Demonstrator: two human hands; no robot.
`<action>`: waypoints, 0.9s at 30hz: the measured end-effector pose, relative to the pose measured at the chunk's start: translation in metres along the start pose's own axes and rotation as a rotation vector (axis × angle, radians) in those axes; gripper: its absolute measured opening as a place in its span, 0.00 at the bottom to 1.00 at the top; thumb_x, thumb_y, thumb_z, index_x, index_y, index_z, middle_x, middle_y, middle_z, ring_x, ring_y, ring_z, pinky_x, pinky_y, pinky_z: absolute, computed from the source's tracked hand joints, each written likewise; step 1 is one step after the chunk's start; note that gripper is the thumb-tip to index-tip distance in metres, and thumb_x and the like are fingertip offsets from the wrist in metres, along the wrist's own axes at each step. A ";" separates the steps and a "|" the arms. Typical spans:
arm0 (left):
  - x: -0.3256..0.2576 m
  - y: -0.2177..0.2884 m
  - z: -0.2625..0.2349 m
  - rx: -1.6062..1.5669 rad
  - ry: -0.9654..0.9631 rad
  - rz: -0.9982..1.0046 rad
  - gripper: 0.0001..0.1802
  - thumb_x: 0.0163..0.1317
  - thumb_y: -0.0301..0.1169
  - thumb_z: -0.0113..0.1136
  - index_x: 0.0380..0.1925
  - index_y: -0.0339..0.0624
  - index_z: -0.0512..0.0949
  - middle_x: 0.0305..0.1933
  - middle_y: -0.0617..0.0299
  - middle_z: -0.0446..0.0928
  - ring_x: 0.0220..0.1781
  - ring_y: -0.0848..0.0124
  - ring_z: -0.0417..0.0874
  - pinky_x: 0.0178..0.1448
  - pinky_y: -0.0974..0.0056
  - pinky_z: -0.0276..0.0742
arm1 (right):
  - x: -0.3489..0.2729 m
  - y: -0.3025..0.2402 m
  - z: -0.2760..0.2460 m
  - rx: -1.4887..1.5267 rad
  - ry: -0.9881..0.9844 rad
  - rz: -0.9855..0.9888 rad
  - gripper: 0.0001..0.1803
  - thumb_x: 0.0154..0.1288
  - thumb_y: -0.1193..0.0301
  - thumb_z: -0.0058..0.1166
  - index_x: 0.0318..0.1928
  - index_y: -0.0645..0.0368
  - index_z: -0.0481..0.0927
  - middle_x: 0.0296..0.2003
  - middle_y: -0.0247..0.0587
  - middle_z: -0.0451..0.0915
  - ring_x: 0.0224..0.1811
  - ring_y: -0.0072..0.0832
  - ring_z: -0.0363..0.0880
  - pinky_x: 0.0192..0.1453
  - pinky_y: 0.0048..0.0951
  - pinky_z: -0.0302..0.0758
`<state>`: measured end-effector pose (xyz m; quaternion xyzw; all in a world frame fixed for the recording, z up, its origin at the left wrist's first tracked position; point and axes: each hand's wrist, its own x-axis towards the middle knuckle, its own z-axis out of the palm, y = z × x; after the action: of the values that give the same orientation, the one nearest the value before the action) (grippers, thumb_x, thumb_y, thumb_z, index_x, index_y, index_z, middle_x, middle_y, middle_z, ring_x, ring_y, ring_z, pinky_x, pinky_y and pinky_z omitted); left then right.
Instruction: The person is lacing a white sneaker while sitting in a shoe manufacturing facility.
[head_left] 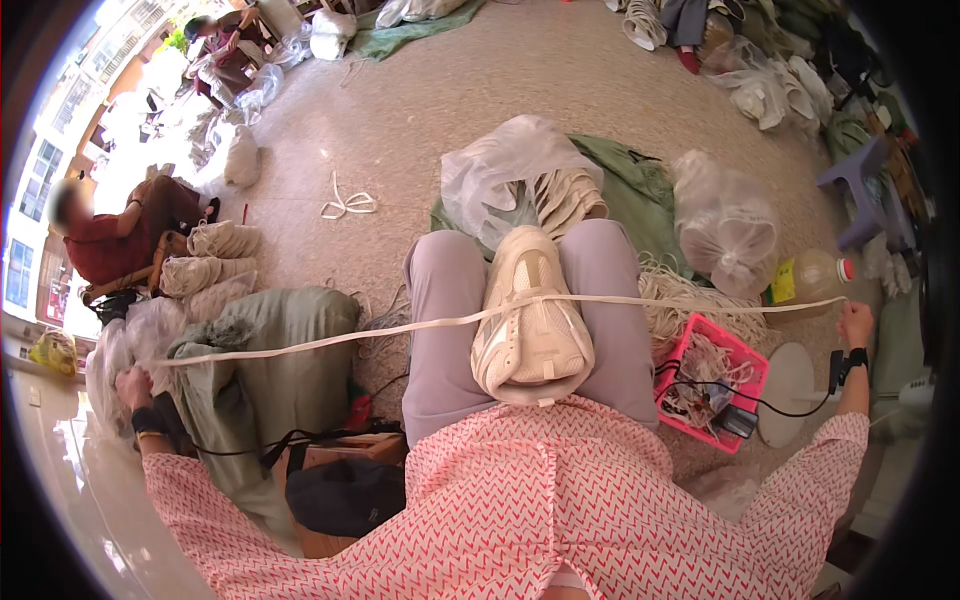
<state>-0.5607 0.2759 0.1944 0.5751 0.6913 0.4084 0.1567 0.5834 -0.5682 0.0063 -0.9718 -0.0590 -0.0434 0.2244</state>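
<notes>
2 arms spread wide from where I stand, a long pale lace (pixel 400 328) stretched nearly straight between them. The left hand (pixel 133 387) is curled closed on 1 end, beside a grey-green sack (pixel 285 335); the right hand (pixel 855 325) pinches the other end, near a red-capped bottle (pixel 812 275). Across the middle, the lace passes over the lacing of a beige shoe (pixel 535 345), which rests between the 2 thighs, toe pointing away. A pink basket (pixel 727 342) sits by the right knee.

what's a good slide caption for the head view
Arms spread wide, left hand and right hand stretch a pale lace across a beige shoe on the lap.
</notes>
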 end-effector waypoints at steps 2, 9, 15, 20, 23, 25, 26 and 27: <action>-0.016 -0.003 0.039 0.168 0.018 0.042 0.14 0.63 0.35 0.61 0.32 0.32 0.84 0.26 0.59 0.83 0.23 0.73 0.82 0.27 0.68 0.77 | 0.029 -0.037 -0.021 0.044 -0.016 -0.029 0.17 0.76 0.63 0.56 0.32 0.64 0.83 0.17 0.36 0.79 0.15 0.24 0.78 0.20 0.30 0.71; -0.134 0.074 0.191 0.083 -0.470 0.151 0.07 0.60 0.28 0.61 0.30 0.34 0.84 0.28 0.58 0.83 0.25 0.73 0.81 0.30 0.65 0.78 | -0.001 -0.036 -0.003 0.756 -0.299 -0.024 0.13 0.77 0.61 0.59 0.39 0.58 0.85 0.26 0.26 0.78 0.26 0.16 0.76 0.31 0.19 0.73; -0.333 0.175 0.254 0.177 -1.736 -0.097 0.06 0.68 0.27 0.65 0.34 0.35 0.82 0.30 0.62 0.85 0.30 0.78 0.82 0.34 0.70 0.78 | -0.232 -0.303 0.062 0.731 -1.246 0.023 0.12 0.76 0.72 0.57 0.51 0.68 0.84 0.37 0.38 0.86 0.34 0.24 0.86 0.41 0.24 0.85; -0.392 0.209 0.273 -0.053 -1.883 -0.206 0.08 0.72 0.29 0.62 0.34 0.36 0.81 0.30 0.66 0.81 0.31 0.80 0.78 0.36 0.72 0.74 | -0.309 -0.387 0.055 0.686 -1.423 -0.217 0.13 0.77 0.74 0.55 0.53 0.71 0.84 0.38 0.40 0.87 0.34 0.21 0.87 0.39 0.24 0.84; -0.413 0.222 0.284 -0.276 -1.768 -0.280 0.09 0.71 0.28 0.63 0.32 0.35 0.79 0.31 0.68 0.79 0.32 0.80 0.76 0.36 0.70 0.74 | -0.324 -0.411 0.057 0.427 -1.277 -0.428 0.10 0.75 0.75 0.56 0.48 0.67 0.86 0.38 0.41 0.86 0.35 0.28 0.87 0.38 0.31 0.82; -0.428 0.218 0.297 -0.282 -1.660 -0.028 0.08 0.69 0.26 0.63 0.32 0.35 0.77 0.33 0.65 0.80 0.31 0.77 0.77 0.35 0.68 0.74 | -0.327 -0.410 0.075 0.428 -0.661 -1.117 0.08 0.70 0.76 0.57 0.45 0.63 0.86 0.36 0.46 0.83 0.37 0.41 0.85 0.40 0.39 0.79; -0.435 0.220 0.302 -0.285 -1.532 0.212 0.07 0.68 0.24 0.63 0.32 0.34 0.76 0.35 0.62 0.82 0.31 0.74 0.77 0.35 0.66 0.74 | -0.328 -0.414 0.077 0.426 -0.661 -1.119 0.08 0.70 0.76 0.57 0.45 0.63 0.86 0.36 0.46 0.83 0.37 0.41 0.85 0.40 0.39 0.79; -0.440 0.224 0.305 -0.287 -1.530 0.211 0.07 0.68 0.24 0.63 0.32 0.34 0.76 0.35 0.62 0.82 0.31 0.74 0.77 0.35 0.66 0.74 | -0.327 -0.420 0.080 0.344 -0.676 -1.102 0.07 0.69 0.76 0.57 0.43 0.63 0.86 0.36 0.48 0.81 0.39 0.47 0.83 0.42 0.41 0.78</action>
<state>-0.0744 -0.0119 0.0620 0.7333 0.2734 -0.0031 0.6225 0.2079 -0.1889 0.0797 -0.7101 -0.6199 0.1652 0.2902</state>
